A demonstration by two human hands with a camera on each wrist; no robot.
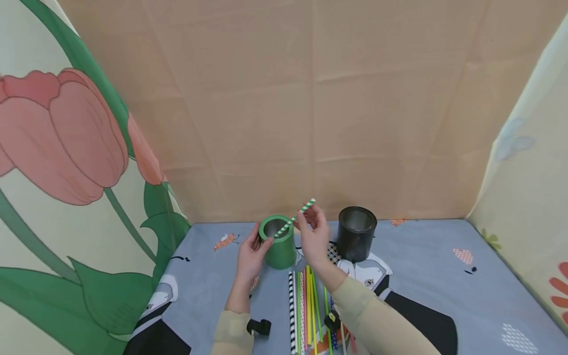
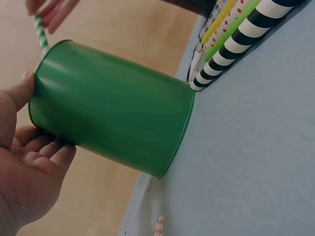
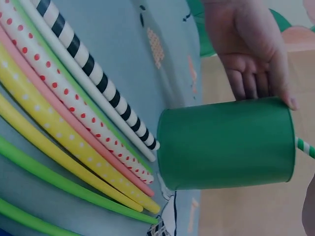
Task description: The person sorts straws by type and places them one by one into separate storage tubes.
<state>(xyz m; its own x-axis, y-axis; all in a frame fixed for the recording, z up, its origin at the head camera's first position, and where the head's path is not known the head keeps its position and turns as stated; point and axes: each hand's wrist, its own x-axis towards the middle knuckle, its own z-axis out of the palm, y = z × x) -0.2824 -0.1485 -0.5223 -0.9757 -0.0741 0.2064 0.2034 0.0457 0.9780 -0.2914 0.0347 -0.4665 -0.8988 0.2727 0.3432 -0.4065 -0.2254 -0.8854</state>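
Observation:
A green cup (image 1: pixel 278 242) (image 2: pixel 113 105) (image 3: pixel 226 142) stands upright on the blue-grey cloth. My left hand (image 1: pixel 251 252) (image 2: pixel 24 162) (image 3: pixel 248 49) holds its left side, thumb on the rim and fingers round the wall. My right hand (image 1: pixel 313 232) pinches a green-and-white striped straw (image 1: pixel 296 217) (image 2: pixel 41 32) (image 3: pixel 305 146) and tilts it, its lower end inside the cup's mouth. A row of straws (image 1: pixel 306 308) (image 3: pixel 69 128) lies flat in front of the cup: black-and-white striped, red-dotted, pink, yellow and green ones.
A black cup (image 1: pixel 357 232) stands upright to the right of the green one. Tan panels close the back, and flower-printed cloth walls stand at left and right. The blue-grey cloth (image 1: pixel 435 276) with cartoon prints covers the surface.

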